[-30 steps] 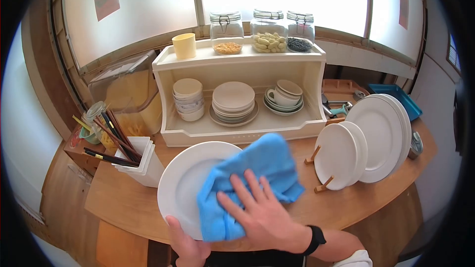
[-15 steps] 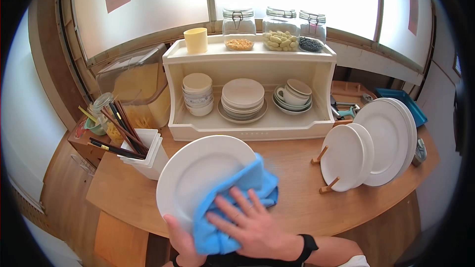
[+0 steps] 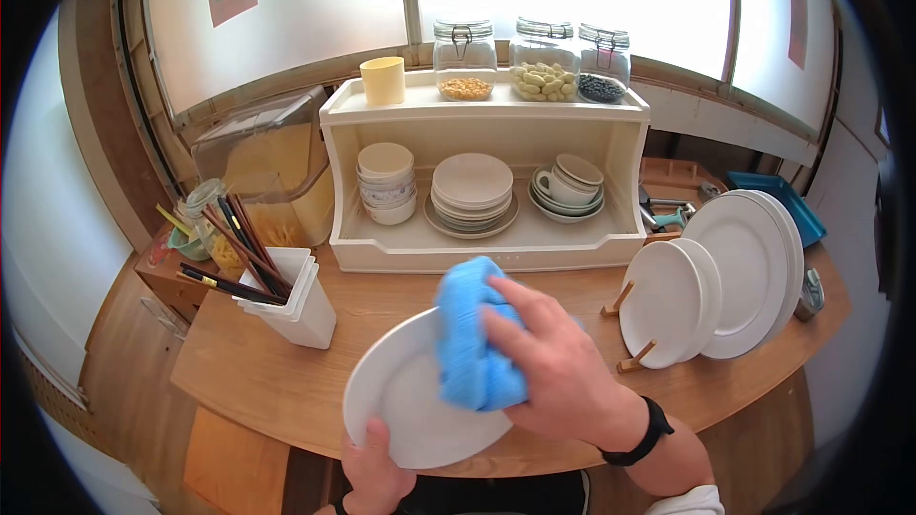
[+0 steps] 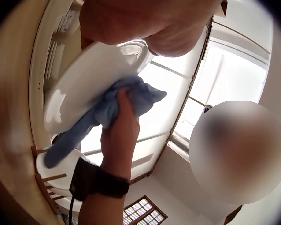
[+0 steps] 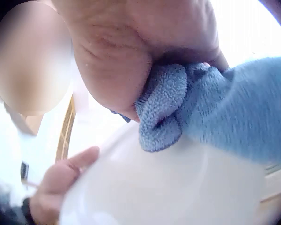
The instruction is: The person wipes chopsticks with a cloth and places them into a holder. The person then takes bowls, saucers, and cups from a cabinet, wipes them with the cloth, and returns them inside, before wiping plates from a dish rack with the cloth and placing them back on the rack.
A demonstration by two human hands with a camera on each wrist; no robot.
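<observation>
A white dinner plate (image 3: 396,405) is tilted above the front of the table. My left hand (image 3: 379,473) grips its near-left rim, thumb over the front face and the other fingers hidden behind. My right hand (image 3: 563,372) holds a bunched blue cloth (image 3: 469,348) against the plate's right side, fingers curled over the fabric. In the right wrist view, the terry texture of the cloth (image 5: 243,110) shows, a folded end poking out below the palm. The left wrist view shows the cloth (image 4: 72,138) hanging down along the plate (image 4: 79,89).
Right of the plate, a wooden rack (image 3: 634,360) holds several white plates (image 3: 739,277). Behind is a cream shelf (image 3: 487,257) with bowls, stacked plates, cups and jars. A white holder (image 3: 303,310) of chopsticks stands at left. A blue tray (image 3: 778,210) lies at back right.
The right hand moved up and right, and the cloth went from spread flat under the fingers to bunched in the hand. The plate shifted right and down with the left hand still on its rim.
</observation>
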